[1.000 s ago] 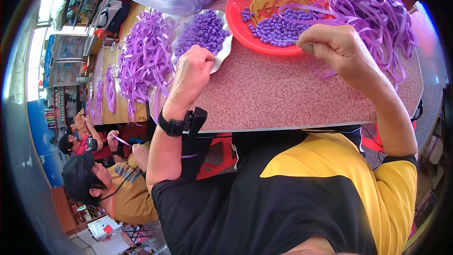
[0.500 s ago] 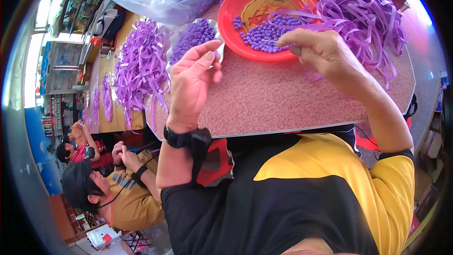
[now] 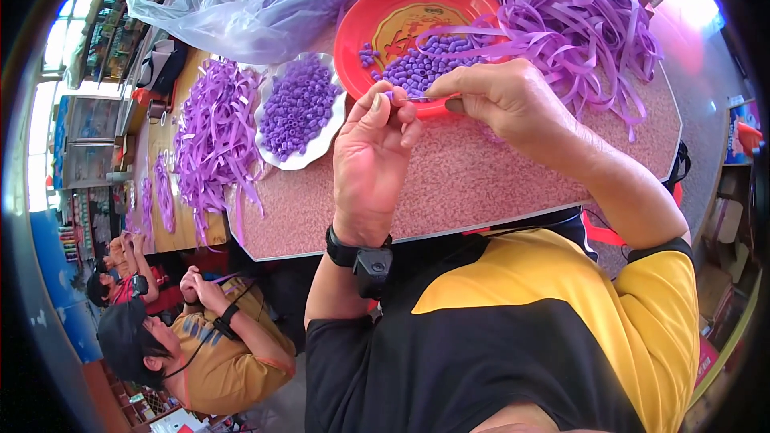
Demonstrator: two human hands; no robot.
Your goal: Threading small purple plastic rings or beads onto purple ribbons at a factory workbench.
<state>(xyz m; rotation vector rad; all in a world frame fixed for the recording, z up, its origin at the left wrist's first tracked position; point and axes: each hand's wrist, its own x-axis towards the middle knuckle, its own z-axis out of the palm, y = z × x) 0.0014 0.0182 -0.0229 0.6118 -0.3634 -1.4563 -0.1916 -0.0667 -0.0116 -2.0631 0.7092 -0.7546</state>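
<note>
My left hand (image 3: 370, 156) pinches a small purple bead (image 3: 391, 96) between thumb and fingertips, just over the near edge of a red plate (image 3: 350, 56). From the right, my right hand (image 3: 509, 96) grips a thin needle (image 3: 417, 99), whose tip reaches the bead. Whether the tip has entered the hole is too small to tell. Loose purple beads (image 3: 421, 70) lie inside the plate. A strand of purple ribbon (image 3: 473, 30) crosses the plate's right side behind my right hand; its link to the needle is hidden.
Left of the red plate stands a scalloped white dish (image 3: 309, 144) heaped with purple beads. Purple ribbons (image 3: 553, 16) pile up at the back right, others (image 3: 212, 128) at the left. A clear plastic bag (image 3: 241, 12) lies behind the dish. Two people (image 3: 233, 337) sit at the left.
My left hand has moved right, away from the white dish, and meets the needle with a bead in its fingers. My right hand keeps its hold on the needle. The view has shifted somewhat.
</note>
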